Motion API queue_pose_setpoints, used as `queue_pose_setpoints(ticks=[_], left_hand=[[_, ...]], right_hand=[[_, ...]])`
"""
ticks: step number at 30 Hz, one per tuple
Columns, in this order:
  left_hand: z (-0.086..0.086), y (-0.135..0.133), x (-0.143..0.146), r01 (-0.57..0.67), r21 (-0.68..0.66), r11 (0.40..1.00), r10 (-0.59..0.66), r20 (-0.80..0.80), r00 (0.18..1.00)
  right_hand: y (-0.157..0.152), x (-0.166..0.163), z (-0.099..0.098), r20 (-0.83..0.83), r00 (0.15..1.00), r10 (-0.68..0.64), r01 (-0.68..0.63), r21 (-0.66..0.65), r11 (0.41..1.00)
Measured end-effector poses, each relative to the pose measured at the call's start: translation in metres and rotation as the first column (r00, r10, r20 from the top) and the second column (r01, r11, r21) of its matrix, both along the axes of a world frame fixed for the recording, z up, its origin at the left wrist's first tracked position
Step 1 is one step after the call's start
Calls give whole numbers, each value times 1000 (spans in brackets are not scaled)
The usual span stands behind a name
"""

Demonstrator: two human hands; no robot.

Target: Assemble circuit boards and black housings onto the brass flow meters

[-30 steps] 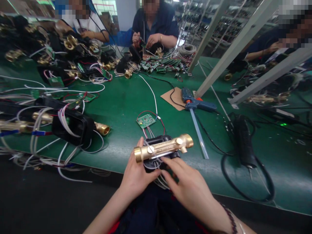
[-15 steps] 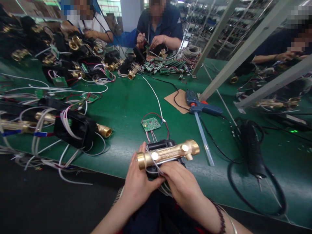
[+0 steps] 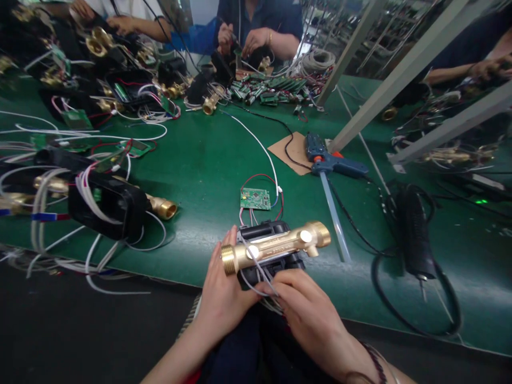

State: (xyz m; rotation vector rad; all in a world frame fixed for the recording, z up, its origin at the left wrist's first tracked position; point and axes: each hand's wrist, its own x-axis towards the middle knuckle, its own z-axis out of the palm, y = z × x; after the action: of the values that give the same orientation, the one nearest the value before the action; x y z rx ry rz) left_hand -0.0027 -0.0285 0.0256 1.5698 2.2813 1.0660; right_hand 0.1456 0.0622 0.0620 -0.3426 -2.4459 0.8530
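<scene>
A brass pipe fitting with threaded ends lies across a black plastic housing at the table's front edge. My left hand is closed around the left end of this assembly, its fingers behind the threaded end. Thin grey cables loop over the fitting and hang below it. My right hand pinches these cables just below the housing. Behind the housing, a green circuit board lies on the table, joined to it by thin wires. Its red wire and white cable run farther back.
A blue glue gun with a clear glue stick rests right of centre, by brown cardboard. A black corded tool lies at right. Another housing with wires is at left. Co-workers' hands work across the table.
My right hand has drawn back from under the brass fitting and now pinches the grey cables. The view has tilted down slightly. My left hand keeps its hold.
</scene>
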Motion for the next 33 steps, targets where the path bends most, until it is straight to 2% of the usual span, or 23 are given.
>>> queue_pose_setpoints(ticks=[5,12,18,21,25,29,33], left_hand=[[-1,1,1,12,10,1000,-12,-23,1000],[1,1,1,17,13,1000,-17,-25,1000],[2,2,1,16,-7,1000,-16,-50,999],[3,3,0,20,-3,1000,-20,-65,998],[4,3,-1,25,-5,1000,-25,-62,998],[5,3,0,23,-13,1000,-24,-49,999],[5,4,0,9,-16,1000,-9,-27,1000]], right_hand=[[5,8,-4,-26,998,52,-53,-39,998],[9,6,-6,-132,986,104,-107,-10,994],[9,7,7,-30,990,137,-135,56,989],[9,6,7,8,991,130,-130,89,987],[11,7,2,-7,997,81,-80,84,993],[11,6,-3,-9,996,84,-83,76,994],[10,4,-6,-9,1000,14,-13,88,996]])
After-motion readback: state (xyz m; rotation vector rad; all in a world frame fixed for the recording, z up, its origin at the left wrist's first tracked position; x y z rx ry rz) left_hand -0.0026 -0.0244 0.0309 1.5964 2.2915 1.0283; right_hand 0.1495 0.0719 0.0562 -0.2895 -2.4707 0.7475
